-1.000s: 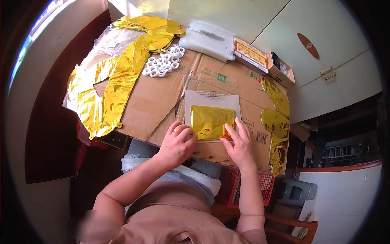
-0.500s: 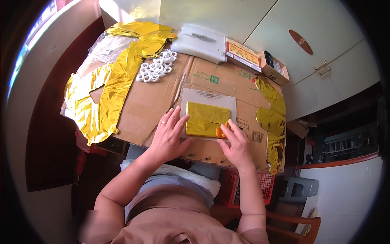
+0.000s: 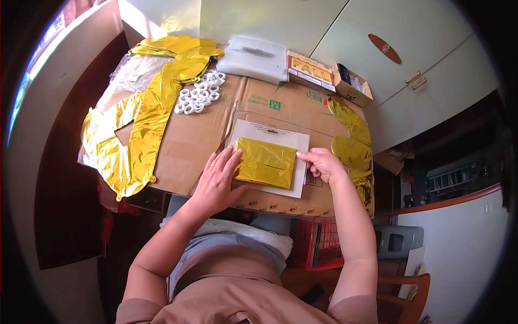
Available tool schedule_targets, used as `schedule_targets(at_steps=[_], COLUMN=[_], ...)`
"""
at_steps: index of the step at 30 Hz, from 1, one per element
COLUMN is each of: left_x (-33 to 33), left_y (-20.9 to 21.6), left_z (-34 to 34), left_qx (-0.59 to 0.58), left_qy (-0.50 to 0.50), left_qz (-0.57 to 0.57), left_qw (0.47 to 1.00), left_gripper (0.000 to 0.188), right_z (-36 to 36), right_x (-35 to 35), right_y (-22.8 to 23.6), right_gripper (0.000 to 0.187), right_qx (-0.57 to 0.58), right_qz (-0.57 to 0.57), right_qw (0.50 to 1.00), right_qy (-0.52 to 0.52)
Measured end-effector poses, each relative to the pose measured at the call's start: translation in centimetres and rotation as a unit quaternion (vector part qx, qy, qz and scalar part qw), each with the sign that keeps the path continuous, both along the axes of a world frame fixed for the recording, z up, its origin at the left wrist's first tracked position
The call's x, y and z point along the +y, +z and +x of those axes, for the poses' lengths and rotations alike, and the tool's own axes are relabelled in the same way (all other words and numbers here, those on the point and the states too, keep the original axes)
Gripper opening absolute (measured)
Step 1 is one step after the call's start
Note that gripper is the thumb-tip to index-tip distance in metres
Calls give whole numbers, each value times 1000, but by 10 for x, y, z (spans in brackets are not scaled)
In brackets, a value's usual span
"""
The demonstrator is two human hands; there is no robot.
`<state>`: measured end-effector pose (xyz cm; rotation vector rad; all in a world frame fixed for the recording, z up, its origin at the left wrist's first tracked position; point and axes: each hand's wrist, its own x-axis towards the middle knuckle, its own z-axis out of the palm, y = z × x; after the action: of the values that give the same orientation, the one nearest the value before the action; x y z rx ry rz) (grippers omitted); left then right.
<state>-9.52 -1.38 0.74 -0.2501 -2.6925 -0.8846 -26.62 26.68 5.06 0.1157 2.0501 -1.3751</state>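
Note:
A folded gold foil balloon [image 3: 265, 163] lies flat on a white card [image 3: 300, 141], which rests on the cardboard sheet covering the table. My left hand [image 3: 215, 181] is open, its fingers stretched over the left edge of the folded foil. At the right side, my right hand [image 3: 325, 164] has its thumb and finger closed on the card's edge, beside the foil. Its other fingers are curled in. What lies under the right fingertips is partly hidden.
Unfolded gold foil balloons [image 3: 148, 116] lie at the left, more gold foil [image 3: 352, 148] at the right. White ribbon rolls [image 3: 198, 97], a stack of clear plastic bags [image 3: 253, 56], a printed box [image 3: 311, 71] and a small open box [image 3: 353, 86] line the back of the cardboard [image 3: 208, 129].
My right hand has moved from the foil's lower right corner to the card's right edge, its fingers now curled. The card and foil are turned slightly clockwise; the orange patch no longer shows.

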Motion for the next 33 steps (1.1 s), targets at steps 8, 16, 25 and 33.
schedule_targets(at_steps=[8,16,25,33], left_x=[12,38,54,55], left_y=[-22,-42,-29,-33], left_z=[107,129,125,113], left_qx=[70,-391,-405,-389], left_qy=[26,-54,6,-18], left_qz=[294,726,721,732], left_qw=[953,563,563,560], left_gripper=[39,39,36,36], right_z=[74,137,178,193], right_x=[8,12,11,3], right_y=[-6,-17,-36,-53], right_gripper=[14,21,35,46], right_qx=[-48,-58,-76,-20], right_qz=[-80,-127,-307,-338], right_qw=[996,990,946,938], right_qy=[7,29,-72,-71])
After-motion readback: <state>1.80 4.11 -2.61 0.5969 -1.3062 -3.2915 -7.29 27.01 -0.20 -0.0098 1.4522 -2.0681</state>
